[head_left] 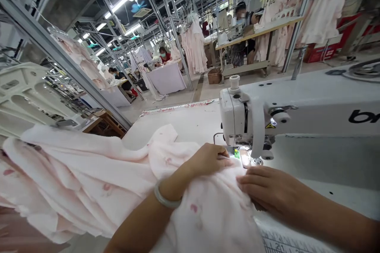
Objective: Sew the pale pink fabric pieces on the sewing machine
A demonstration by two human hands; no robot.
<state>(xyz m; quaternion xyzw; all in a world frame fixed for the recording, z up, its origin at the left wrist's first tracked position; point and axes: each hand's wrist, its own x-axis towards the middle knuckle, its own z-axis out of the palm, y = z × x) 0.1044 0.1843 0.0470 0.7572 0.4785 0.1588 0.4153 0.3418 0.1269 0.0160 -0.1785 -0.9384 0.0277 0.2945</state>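
A pale pink garment (118, 166) with small darker pink motifs spreads across the left and front of the sewing table, its edge at the needle area of a white sewing machine (234, 118). My left hand (209, 159), with a pale bangle at the wrist, pinches the cloth just left of the presser foot. On the near right side of the foot, my right hand (267, 185) has its fingers closed on the garment's edge; its thumb is hidden. The machine's lamp lights the needle plate, while the needle itself is hard to make out.
A ruler strip (285, 243) runs along the table's front edge. Pale plastic hangers (26, 91) stand at left beside a slanting metal post (68, 67). Beyond are hanging pink garments (194, 43), co-workers at other machines and a red crate (320, 52).
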